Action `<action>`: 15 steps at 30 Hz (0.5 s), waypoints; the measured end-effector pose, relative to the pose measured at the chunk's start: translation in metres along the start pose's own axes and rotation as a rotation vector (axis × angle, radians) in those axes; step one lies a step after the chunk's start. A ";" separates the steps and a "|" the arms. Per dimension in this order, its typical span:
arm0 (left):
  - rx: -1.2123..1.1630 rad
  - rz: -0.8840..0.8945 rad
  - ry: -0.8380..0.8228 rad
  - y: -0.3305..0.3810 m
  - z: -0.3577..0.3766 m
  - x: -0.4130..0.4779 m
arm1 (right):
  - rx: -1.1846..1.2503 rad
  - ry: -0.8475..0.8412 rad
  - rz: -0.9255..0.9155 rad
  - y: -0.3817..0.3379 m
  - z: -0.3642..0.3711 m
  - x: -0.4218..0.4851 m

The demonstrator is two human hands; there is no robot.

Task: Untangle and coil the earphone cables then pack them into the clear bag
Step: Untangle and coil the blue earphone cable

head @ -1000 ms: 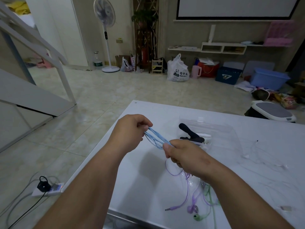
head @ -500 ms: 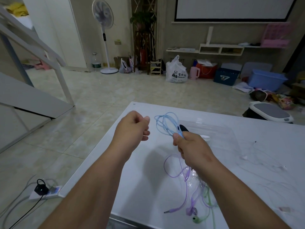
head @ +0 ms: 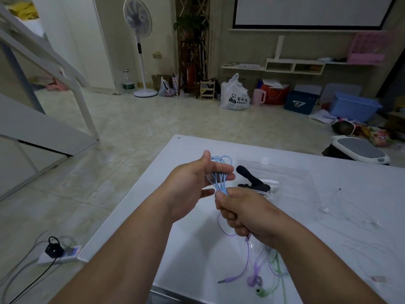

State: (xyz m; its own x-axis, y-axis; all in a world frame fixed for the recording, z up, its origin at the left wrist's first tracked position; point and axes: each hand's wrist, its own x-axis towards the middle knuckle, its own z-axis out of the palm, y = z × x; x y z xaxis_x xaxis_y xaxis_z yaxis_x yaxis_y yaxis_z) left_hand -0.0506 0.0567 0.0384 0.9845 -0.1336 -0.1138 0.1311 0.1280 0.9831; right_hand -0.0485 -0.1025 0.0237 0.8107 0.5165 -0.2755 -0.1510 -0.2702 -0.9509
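White laminate tabletop (head: pixel 175 249) fills the near view; above it the right hand (head: pixel 243 213) pinches the gathered waist of the pale blue earphone cable (head: pixel 219 179) between curled fingers, probably so the loops cannot spring apart, while the left hand (head: pixel 190 183), fingers straight and spread, carries those loops. Just beyond lies the clear plastic bag (head: pixel 291 178), ready to receive the coil. The purple earphones (head: pixel 247 260) and green earphones (head: pixel 262 292) sprawl uncoiled beneath the right wrist.
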 end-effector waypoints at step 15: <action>0.531 0.022 0.339 -0.023 -0.003 0.022 | -0.116 0.253 -0.030 0.012 -0.030 0.001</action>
State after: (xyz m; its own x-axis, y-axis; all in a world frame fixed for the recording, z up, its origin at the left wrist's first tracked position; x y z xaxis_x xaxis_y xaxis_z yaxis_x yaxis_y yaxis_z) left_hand -0.0319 0.0537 0.0130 0.9800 0.1936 -0.0465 0.1204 -0.3899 0.9130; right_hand -0.0322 -0.1298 0.0165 0.9316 0.3101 -0.1897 -0.0709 -0.3568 -0.9315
